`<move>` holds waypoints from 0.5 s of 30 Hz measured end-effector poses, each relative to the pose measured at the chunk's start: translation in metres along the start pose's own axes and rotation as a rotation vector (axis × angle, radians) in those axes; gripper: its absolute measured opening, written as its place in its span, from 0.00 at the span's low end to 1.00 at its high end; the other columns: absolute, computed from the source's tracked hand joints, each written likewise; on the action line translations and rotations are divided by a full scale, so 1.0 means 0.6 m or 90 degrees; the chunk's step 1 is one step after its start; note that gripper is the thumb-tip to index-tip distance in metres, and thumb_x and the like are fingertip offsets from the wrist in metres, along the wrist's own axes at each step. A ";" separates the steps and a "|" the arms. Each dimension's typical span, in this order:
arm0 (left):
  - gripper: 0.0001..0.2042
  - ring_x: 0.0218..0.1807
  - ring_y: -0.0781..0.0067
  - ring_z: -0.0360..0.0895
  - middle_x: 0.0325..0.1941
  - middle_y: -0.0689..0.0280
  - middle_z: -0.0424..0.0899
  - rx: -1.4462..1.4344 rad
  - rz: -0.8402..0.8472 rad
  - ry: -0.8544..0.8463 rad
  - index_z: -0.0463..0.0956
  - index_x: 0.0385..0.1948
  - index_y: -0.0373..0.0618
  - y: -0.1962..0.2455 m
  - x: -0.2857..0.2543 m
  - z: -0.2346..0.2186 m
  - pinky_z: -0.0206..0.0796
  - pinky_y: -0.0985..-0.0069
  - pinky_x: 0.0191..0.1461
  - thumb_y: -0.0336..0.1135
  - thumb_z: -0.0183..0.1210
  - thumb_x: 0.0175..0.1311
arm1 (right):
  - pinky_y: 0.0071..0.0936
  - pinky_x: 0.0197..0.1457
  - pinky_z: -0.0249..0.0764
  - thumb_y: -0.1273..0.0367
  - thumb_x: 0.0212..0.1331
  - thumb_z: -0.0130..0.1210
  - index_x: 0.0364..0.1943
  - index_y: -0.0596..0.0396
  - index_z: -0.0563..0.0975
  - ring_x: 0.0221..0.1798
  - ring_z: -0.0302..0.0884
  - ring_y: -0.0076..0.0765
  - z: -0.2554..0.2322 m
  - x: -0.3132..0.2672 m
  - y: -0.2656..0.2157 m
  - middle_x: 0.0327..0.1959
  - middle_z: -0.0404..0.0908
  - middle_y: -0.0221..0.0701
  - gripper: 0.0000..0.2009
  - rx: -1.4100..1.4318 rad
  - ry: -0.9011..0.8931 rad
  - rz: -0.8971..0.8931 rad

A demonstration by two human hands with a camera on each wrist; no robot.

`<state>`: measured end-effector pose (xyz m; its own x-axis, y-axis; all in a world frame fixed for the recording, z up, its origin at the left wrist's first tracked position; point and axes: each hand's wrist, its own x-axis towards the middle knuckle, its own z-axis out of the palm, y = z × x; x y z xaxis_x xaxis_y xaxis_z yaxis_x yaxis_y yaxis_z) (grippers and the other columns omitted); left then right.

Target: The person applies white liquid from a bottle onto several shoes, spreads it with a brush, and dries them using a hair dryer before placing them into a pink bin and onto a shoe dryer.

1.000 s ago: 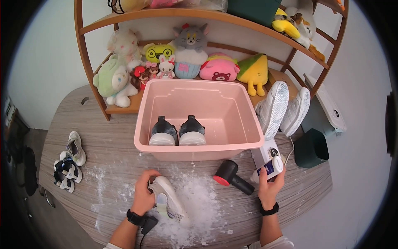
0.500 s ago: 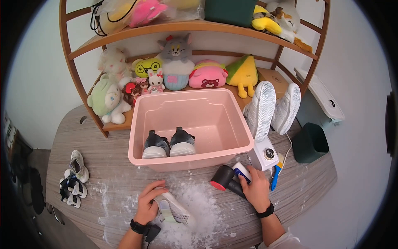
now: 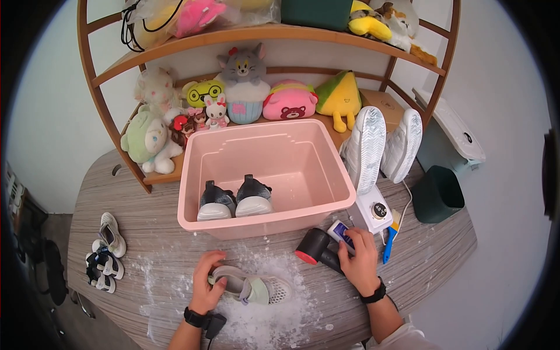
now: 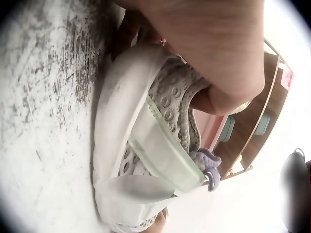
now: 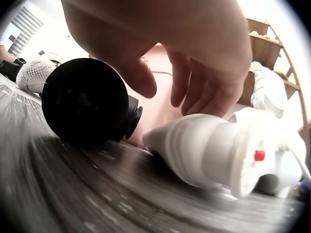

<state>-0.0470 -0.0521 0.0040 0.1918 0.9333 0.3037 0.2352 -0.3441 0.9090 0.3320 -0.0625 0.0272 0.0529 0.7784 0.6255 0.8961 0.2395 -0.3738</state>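
Observation:
My left hand (image 3: pixel 205 287) grips the heel end of a grey-white perforated shoe (image 3: pixel 279 290) with a pale green strap. The shoe sits upright, sole down on white powder, its toe to the right. In the left wrist view the thumb reaches into the shoe's opening. My right hand (image 3: pixel 359 265) hovers over a white bottle (image 3: pixel 340 231) with a dark blue label. A gap shows between its fingers and the bottle (image 5: pixel 209 148) in the right wrist view; the bottle lies on its side. Left of that hand lies a black hair dryer (image 3: pixel 315 242) with a red end.
A pink tub (image 3: pixel 265 226) holds two dark shoes with white toes (image 3: pixel 254 198). White shoes (image 3: pixel 364 151) stand on a dryer base (image 3: pixel 372 210). Nearby are a blue-handled brush (image 3: pixel 389 245) and a dark green bin (image 3: pixel 437 195). Several small shoes (image 3: pixel 109 251) sit at the left; plush toys (image 3: pixel 290 102) line the shelf.
My right hand brought the bottle down beside the hair dryer and let go of it. The left hand turned the shoe from its side onto its sole, toe swinging right.

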 end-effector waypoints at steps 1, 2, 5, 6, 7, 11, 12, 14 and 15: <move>0.25 0.49 0.60 0.79 0.62 0.52 0.77 -0.008 -0.001 -0.001 0.75 0.58 0.37 0.000 0.000 0.001 0.71 0.66 0.56 0.40 0.62 0.60 | 0.45 0.49 0.78 0.75 0.53 0.66 0.47 0.61 0.79 0.47 0.79 0.55 0.001 -0.001 -0.001 0.47 0.81 0.44 0.16 0.026 0.018 -0.025; 0.26 0.52 0.59 0.79 0.62 0.51 0.77 -0.016 -0.002 -0.002 0.75 0.58 0.36 0.000 -0.001 0.001 0.70 0.66 0.59 0.43 0.62 0.62 | 0.45 0.49 0.78 0.75 0.53 0.66 0.47 0.61 0.79 0.47 0.79 0.55 0.000 -0.001 -0.004 0.47 0.81 0.44 0.16 0.027 0.014 -0.023; 0.27 0.59 0.57 0.77 0.62 0.52 0.76 -0.028 0.009 -0.034 0.73 0.61 0.37 -0.005 0.003 0.001 0.67 0.64 0.65 0.43 0.64 0.62 | 0.43 0.48 0.78 0.75 0.52 0.67 0.45 0.61 0.80 0.46 0.80 0.54 -0.008 0.000 -0.021 0.46 0.81 0.44 0.15 0.084 -0.004 -0.079; 0.27 0.59 0.57 0.77 0.62 0.52 0.76 -0.026 0.009 -0.032 0.73 0.61 0.37 -0.005 0.001 0.001 0.67 0.64 0.65 0.43 0.64 0.62 | 0.42 0.49 0.79 0.74 0.52 0.67 0.45 0.62 0.80 0.46 0.81 0.54 -0.008 -0.001 -0.027 0.46 0.82 0.44 0.15 0.104 -0.027 -0.087; 0.28 0.61 0.56 0.76 0.63 0.52 0.76 -0.058 0.002 -0.058 0.73 0.62 0.38 -0.005 0.000 0.002 0.65 0.64 0.68 0.42 0.66 0.61 | 0.42 0.49 0.79 0.74 0.52 0.68 0.45 0.62 0.80 0.45 0.81 0.53 -0.007 -0.002 -0.032 0.46 0.82 0.44 0.16 0.123 -0.049 -0.095; 0.34 0.65 0.56 0.75 0.64 0.52 0.76 -0.121 -0.007 -0.130 0.71 0.63 0.40 0.004 0.004 0.002 0.64 0.62 0.71 0.38 0.74 0.54 | 0.41 0.51 0.80 0.72 0.52 0.69 0.49 0.62 0.80 0.48 0.81 0.53 -0.002 -0.005 -0.042 0.48 0.81 0.45 0.19 0.124 -0.081 -0.108; 0.34 0.65 0.56 0.75 0.64 0.52 0.76 -0.121 -0.010 -0.132 0.71 0.63 0.40 0.006 0.004 0.003 0.64 0.62 0.71 0.38 0.74 0.54 | 0.42 0.52 0.80 0.71 0.52 0.69 0.51 0.62 0.79 0.50 0.81 0.54 -0.002 -0.005 -0.044 0.50 0.80 0.45 0.21 0.111 -0.091 -0.105; 0.38 0.66 0.57 0.75 0.64 0.53 0.77 -0.134 -0.037 -0.140 0.72 0.64 0.40 0.010 0.001 0.004 0.65 0.63 0.71 0.36 0.80 0.47 | 0.43 0.54 0.80 0.70 0.53 0.70 0.54 0.63 0.78 0.52 0.81 0.55 -0.003 -0.008 -0.045 0.53 0.79 0.46 0.24 0.097 -0.106 -0.099; 0.38 0.66 0.57 0.75 0.64 0.53 0.77 -0.135 -0.040 -0.140 0.72 0.64 0.40 0.014 0.002 0.002 0.65 0.63 0.71 0.36 0.80 0.47 | 0.43 0.55 0.80 0.68 0.53 0.71 0.57 0.62 0.76 0.53 0.80 0.56 -0.005 -0.009 -0.045 0.56 0.77 0.47 0.27 0.109 -0.133 -0.080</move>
<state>-0.0437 -0.0536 0.0115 0.3909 0.8990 0.1974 0.0536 -0.2363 0.9702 0.3087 -0.0748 0.0363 -0.1613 0.8352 0.5257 0.8019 0.4214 -0.4235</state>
